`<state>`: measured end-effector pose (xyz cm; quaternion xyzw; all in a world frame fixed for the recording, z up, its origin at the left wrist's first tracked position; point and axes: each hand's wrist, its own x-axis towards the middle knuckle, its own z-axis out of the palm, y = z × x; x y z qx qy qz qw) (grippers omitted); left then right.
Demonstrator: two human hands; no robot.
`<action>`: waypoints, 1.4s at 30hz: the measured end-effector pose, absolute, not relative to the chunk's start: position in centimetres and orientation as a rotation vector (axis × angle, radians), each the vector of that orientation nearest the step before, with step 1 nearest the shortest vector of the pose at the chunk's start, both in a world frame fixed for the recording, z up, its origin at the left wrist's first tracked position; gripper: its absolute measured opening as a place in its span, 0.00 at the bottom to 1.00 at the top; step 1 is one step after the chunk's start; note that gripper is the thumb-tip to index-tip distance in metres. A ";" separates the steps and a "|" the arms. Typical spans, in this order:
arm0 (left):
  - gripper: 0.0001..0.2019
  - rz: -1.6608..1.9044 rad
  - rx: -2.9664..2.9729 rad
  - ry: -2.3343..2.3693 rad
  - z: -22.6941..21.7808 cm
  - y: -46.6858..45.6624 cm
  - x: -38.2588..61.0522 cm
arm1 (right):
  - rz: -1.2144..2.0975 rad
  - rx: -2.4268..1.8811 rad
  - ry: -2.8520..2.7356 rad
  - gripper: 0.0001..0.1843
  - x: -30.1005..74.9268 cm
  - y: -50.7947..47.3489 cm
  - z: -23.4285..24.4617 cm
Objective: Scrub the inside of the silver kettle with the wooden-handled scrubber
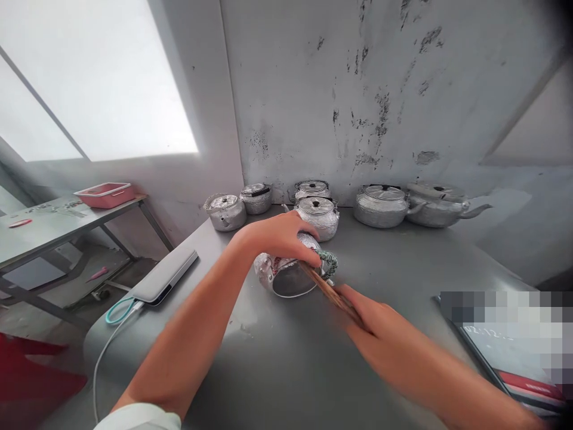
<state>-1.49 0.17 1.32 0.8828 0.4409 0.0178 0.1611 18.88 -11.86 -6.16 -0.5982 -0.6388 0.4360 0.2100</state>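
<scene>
1. Head view, background: scuffed gray wall behind a gray table; six lidded metal kettles stand near the wall.
2. Head view, middle: an open metal kettle lies tipped on the table, its mouth facing the person, a patterned wrapped handle at its right.
3. Head view, hands: the left hand clasps the tipped kettle from above, thumb and fingers parted around its body. The right hand has its fingers curled tightly round a brown stick, whose far end reaches the kettle's mouth; the exact tip is hidden.
4. Head view, left: a gray power bank with a cable lies on the table; beyond, a pink basket sits on a side table.
</scene>
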 end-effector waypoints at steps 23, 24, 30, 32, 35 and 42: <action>0.28 -0.032 2.411 1.318 1.9 -0.3 -1.5 | 1.207 -1.495 -1.812 0.16 17.4 -13.5 -10.1; 0.28 -0.034 2.409 1.356 1.9 -0.3 -1.5 | 1.222 -1.481 -1.791 0.17 17.4 -13.5 -10.1; 0.37 -0.035 2.499 1.374 1.5 -0.2 -1.0 | 1.493 -1.563 -1.582 0.22 17.0 -13.5 -9.4; 0.34 -0.016 2.545 1.333 1.3 -0.2 -0.8 | 1.573 -1.584 -1.482 0.25 16.9 -13.3 -9.0; 0.29 0.015 2.587 1.302 0.9 -0.2 -0.4 | 1.622 -1.610 -1.392 0.25 16.8 -13.1 -8.7; 0.27 0.036 2.640 1.282 0.5 -0.3 0.1 | 1.630 -1.628 -1.376 0.25 16.7 -13.3 -8.4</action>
